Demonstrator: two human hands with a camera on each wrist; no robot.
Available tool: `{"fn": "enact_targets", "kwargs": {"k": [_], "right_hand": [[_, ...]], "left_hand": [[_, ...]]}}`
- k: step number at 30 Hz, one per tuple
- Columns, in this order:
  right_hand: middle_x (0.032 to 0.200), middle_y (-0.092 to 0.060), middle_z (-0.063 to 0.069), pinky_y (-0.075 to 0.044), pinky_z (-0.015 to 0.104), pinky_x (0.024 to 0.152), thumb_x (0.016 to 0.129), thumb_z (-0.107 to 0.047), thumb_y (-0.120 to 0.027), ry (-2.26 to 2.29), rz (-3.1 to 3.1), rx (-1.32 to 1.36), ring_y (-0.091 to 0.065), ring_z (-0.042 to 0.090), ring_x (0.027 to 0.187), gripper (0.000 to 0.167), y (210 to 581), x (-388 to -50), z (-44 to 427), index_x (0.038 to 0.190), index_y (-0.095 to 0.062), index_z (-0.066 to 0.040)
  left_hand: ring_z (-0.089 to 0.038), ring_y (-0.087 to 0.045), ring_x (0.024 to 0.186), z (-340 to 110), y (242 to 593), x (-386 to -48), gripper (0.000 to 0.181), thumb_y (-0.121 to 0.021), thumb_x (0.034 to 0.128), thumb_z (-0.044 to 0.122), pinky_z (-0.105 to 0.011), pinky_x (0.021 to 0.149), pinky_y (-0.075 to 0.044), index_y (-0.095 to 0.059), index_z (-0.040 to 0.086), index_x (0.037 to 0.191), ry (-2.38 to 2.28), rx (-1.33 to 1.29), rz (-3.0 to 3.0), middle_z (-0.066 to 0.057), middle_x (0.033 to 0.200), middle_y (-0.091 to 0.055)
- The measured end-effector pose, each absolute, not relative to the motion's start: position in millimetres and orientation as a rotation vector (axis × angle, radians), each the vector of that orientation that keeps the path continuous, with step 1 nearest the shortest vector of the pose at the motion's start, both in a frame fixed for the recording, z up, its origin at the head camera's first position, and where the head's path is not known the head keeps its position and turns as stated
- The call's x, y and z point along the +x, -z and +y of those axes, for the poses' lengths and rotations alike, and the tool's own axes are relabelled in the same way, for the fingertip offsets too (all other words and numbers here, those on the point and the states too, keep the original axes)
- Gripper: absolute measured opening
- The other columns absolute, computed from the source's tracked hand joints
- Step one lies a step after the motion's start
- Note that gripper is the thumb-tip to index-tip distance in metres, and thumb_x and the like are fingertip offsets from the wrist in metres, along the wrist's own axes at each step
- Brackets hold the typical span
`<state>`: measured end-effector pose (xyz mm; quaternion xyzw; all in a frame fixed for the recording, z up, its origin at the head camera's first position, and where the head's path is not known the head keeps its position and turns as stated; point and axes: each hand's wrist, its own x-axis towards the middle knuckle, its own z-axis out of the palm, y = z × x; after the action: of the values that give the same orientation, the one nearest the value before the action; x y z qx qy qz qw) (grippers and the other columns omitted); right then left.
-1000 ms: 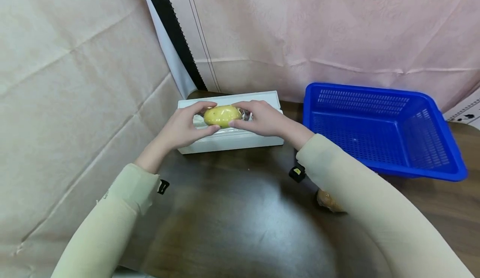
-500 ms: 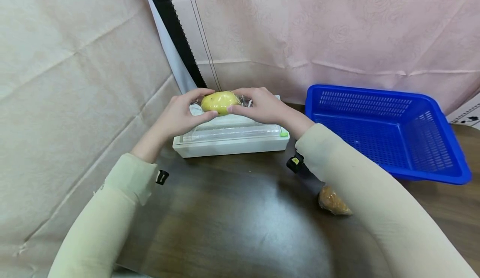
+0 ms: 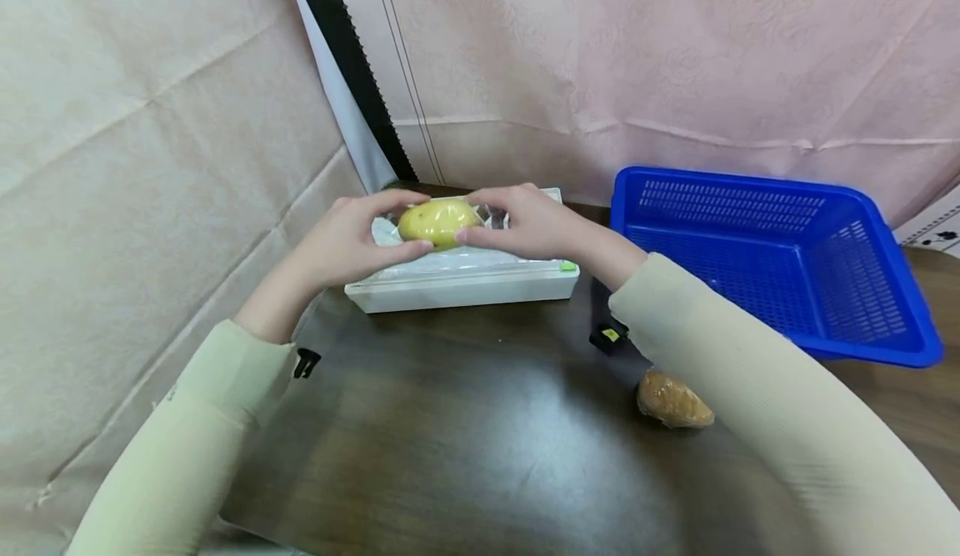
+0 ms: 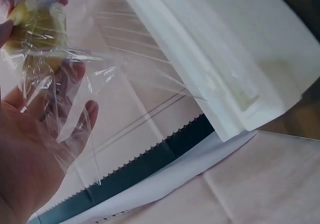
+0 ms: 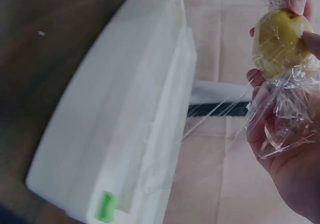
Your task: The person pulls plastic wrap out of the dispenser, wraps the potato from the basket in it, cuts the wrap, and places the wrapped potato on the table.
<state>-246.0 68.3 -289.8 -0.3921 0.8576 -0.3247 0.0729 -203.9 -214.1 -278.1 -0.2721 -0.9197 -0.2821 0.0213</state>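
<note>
A yellow potato (image 3: 437, 222) is wrapped in clear cling film and held up over a white cling film dispenser (image 3: 465, 293). Its left end is pinched between the thumb and fingers of my left hand (image 3: 348, 239). On the other end, my right hand (image 3: 532, 224) grips it the same way. Loose, crinkled film (image 5: 292, 111) bunches over the right palm. In the left wrist view, film also lies across the fingers, and thin creases stretch from the potato (image 4: 40, 31) toward the dispenser (image 4: 220, 53). Part of the dispenser is hidden behind the hands.
To the right stands a blue plastic basket (image 3: 750, 177) with slotted walls. A brown lump (image 3: 673, 399) in clear wrap lies on the dark wooden table (image 3: 450, 423), beside my right sleeve. Pale cloth (image 3: 675, 56) hangs behind and at the left.
Both hands raised the potato away from me, then lowered it slightly back toward the dispenser. The dispenser's film roll, visible midway, is now covered by film. My left forearm has shifted left.
</note>
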Motion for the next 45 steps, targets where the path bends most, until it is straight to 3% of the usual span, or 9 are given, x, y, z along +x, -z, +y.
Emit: {"fn": "enact_targets", "kwargs": {"k": [4,13,20,29,35,45], "right_hand": [[0.100,-0.070,0.001,-0.052,0.034,0.075,0.102,-0.040,-0.072,0.952,2.523,-1.273,-0.060,0.017,0.082,0.047,304.2,-227.5,70.5,0.136,-0.068,-0.009],[0.111,-0.072,-0.002,-0.055,0.034,0.081,0.101,-0.042,-0.074,0.861,2.494,-1.303,-0.063,0.013,0.090,0.053,354.8,-188.1,74.0,0.141,-0.064,-0.009],[0.132,-0.068,0.005,-0.058,0.044,0.097,0.100,-0.049,-0.073,0.690,2.629,-1.306,-0.067,0.021,0.116,0.061,385.5,-176.3,70.8,0.146,-0.061,-0.010],[0.124,-0.060,0.006,-0.061,0.041,0.081,0.098,-0.045,-0.077,0.574,2.745,-1.306,-0.066,0.018,0.098,0.062,412.4,-175.8,67.6,0.146,-0.058,-0.011],[0.125,-0.060,0.006,-0.062,0.041,0.080,0.098,-0.044,-0.078,0.552,2.774,-1.338,-0.068,0.019,0.101,0.062,424.5,-178.3,64.6,0.146,-0.057,-0.012],[0.124,-0.063,0.007,-0.062,0.042,0.082,0.102,-0.041,-0.074,0.496,2.801,-1.382,-0.068,0.021,0.103,0.059,434.5,-180.6,66.4,0.149,-0.056,-0.010]], "left_hand": [[-0.017,-0.070,0.102,-213.0,289.1,-184.6,0.059,-0.088,0.0892,0.035,-0.051,0.098,-0.056,-0.068,0.012,0.140,0.826,-0.928,-2.861,0.000,0.109,-0.077],[-0.013,-0.070,0.100,-206.9,338.5,-150.1,0.061,-0.092,0.0851,0.039,-0.040,0.084,-0.060,-0.070,0.014,0.136,0.768,-1.020,-2.893,0.003,0.119,-0.075],[-0.016,-0.071,0.106,-206.0,380.1,-143.2,0.065,-0.097,0.0804,0.030,-0.041,0.091,-0.061,-0.068,0.012,0.135,0.842,-1.022,-2.838,-0.002,0.128,-0.074],[-0.027,-0.068,0.117,-199.9,414.3,-146.1,0.071,-0.101,0.0749,0.027,-0.050,0.098,-0.058,-0.068,0.012,0.136,0.873,-0.870,-2.844,-0.008,0.134,-0.068],[-0.033,-0.065,0.115,-198.4,427.1,-144.7,0.071,-0.101,0.0742,0.025,-0.057,0.093,-0.058,-0.066,0.017,0.136,0.845,-0.755,-2.858,-0.012,0.134,-0.057],[-0.031,-0.064,0.119,-200.2,435.3,-147.8,0.071,-0.101,0.0758,0.024,-0.054,0.099,-0.057,-0.066,0.015,0.137,0.807,-0.752,-2.876,-0.012,0.132,-0.061]]}}
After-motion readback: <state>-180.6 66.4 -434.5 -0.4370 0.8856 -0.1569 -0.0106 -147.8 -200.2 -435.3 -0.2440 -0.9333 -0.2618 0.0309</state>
